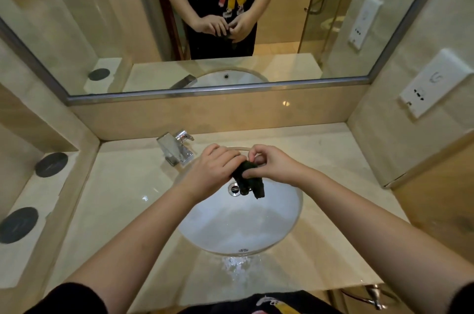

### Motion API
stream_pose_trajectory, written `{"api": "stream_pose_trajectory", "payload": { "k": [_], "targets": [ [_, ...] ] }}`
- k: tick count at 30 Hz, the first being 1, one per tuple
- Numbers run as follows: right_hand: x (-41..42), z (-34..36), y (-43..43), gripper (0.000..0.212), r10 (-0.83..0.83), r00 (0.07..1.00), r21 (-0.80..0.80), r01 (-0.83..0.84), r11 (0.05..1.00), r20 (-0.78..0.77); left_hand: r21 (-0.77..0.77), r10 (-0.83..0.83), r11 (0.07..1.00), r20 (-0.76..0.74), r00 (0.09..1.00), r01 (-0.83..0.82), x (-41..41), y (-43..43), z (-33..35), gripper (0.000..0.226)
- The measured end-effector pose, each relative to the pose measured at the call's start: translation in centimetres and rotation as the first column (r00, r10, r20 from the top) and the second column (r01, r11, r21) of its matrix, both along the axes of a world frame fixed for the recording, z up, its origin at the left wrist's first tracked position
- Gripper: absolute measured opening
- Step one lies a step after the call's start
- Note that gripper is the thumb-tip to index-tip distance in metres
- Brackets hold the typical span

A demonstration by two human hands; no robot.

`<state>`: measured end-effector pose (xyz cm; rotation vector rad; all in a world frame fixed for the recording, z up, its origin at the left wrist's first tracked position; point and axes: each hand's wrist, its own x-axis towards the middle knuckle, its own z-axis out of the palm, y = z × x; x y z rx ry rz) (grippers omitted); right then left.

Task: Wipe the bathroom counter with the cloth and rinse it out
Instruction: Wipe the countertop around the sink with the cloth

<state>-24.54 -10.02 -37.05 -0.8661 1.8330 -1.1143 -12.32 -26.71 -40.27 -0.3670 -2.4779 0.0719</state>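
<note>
Head view, looking down: both hands meet over the back half of the sink, gripping a small dark cloth [248, 181] between them. The left hand [214, 166] has its fingers curled round the bunched upper part of the cloth, and the right hand [273, 162] pinches the same bunch from the other side with thumb and bent fingertips. The cloth's loose ends hang down from the two grips, just above the white basin [243, 226] and right beside the metal drain [233, 189]; whether they touch the porcelain cannot be told. A square chrome faucet [177, 150] stands at the basin's back left rim, close to the left hand. The beige stone counter [115, 200] surrounds the basin, and a patch of water [237, 266] glistens on its front edge. On the lower ledge to the left lie two dark round discs [51, 164] [18, 225]. A white outlet plate [433, 82] sits on the right wall, and the mirror [89, 18] behind the counter reflects the hands and cloth.
</note>
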Motion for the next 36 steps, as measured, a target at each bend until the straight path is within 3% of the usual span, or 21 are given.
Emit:
{"api": "stream_pose_trajectory", "payload": {
  "k": [2,5,10,11,13,15,17,19,21,24,28,32,33,35,36],
  "targets": [
    [0.0,0.2,0.1,0.03,0.004,1.0,-0.009,-0.004,1.0,0.017,0.072,-0.008,0.997,-0.008,1.0,0.008,0.1,-0.2,0.6,0.025],
    [-0.1,0.4,0.1,0.033,0.005,1.0,-0.019,-0.005,1.0,-0.006,0.262,0.013,0.964,0.095,0.995,-0.038,0.2,-0.9,0.9,0.028],
    [0.2,-0.2,-0.7,0.03,0.051,0.905,0.062,-0.027,0.998,-0.422,0.402,-0.008,0.9,0.401,0.916,-0.168,0.0,-1.3,2.0,0.029],
    [0.2,-0.6,-0.8,0.028,0.061,0.88,0.086,-0.023,0.996,-0.472,0.454,-0.002,0.85,0.513,0.859,-0.269,-0.1,-1.1,2.4,0.024],
    [0.3,-1.3,-1.0,0.023,0.05,0.813,0.084,-0.002,0.996,-0.581,0.58,-0.048,0.66,0.667,0.744,-0.478,-0.2,-0.8,2.8,0.014],
    [0.6,-2.0,-1.3,0.018,-0.013,0.72,-0.043,-0.023,0.999,-0.694,0.695,-0.119,0.429,0.677,0.726,-0.577,-0.2,-0.6,2.8,0.011],
    [1.1,-2.5,-1.5,0.012,-0.096,0.569,-0.163,-0.067,0.984,-0.817,0.743,-0.212,0.221,0.669,0.712,-0.632,0.1,-0.6,2.8,0.009],
    [1.3,-3.0,-1.4,0.01,-0.162,0.439,-0.236,-0.119,0.964,-0.884,0.746,-0.306,0.109,0.654,0.692,-0.657,0.5,-0.8,2.8,0.005],
    [1.1,-3.8,-1.4,0.015,-0.196,0.378,-0.27,-0.153,0.951,-0.905,0.743,-0.349,0.053,0.64,0.685,-0.667,0.5,-1.0,2.6,0.004],
    [0.7,-3.7,-1.4,0.009,-0.136,0.451,-0.229,-0.158,0.96,-0.882,0.732,-0.338,0.046,0.652,0.679,-0.68,0.6,-1.1,2.4,0.01],
    [0.4,-2.5,-1.0,0.014,0.045,0.69,-0.068,-0.137,0.988,-0.722,0.707,-0.388,0.208,0.694,0.607,-0.676,0.5,-0.5,3.1,0.019],
    [0.4,-2.6,-0.8,0.026,-0.099,0.864,0.058,0.146,0.988,-0.494,0.742,-0.331,0.222,0.668,0.667,-0.633,0.3,-0.9,3.4,0.014],
    [0.4,-2.7,-0.8,0.025,-0.149,0.915,0.077,0.191,0.979,-0.375,0.751,-0.333,0.21,0.657,0.676,-0.626,0.3,-1.1,3.2,0.015],
    [0.6,-2.9,-1.1,0.023,-0.19,0.973,0.078,0.2,0.977,-0.128,0.741,-0.343,0.224,0.668,0.661,-0.633,0.4,-1.5,2.6,0.019],
    [0.7,-2.9,-1.2,0.022,-0.191,0.977,0.066,0.198,0.978,-0.099,0.728,-0.333,0.251,0.684,0.649,-0.639,0.5,-1.6,2.3,0.022]
  ]
}}
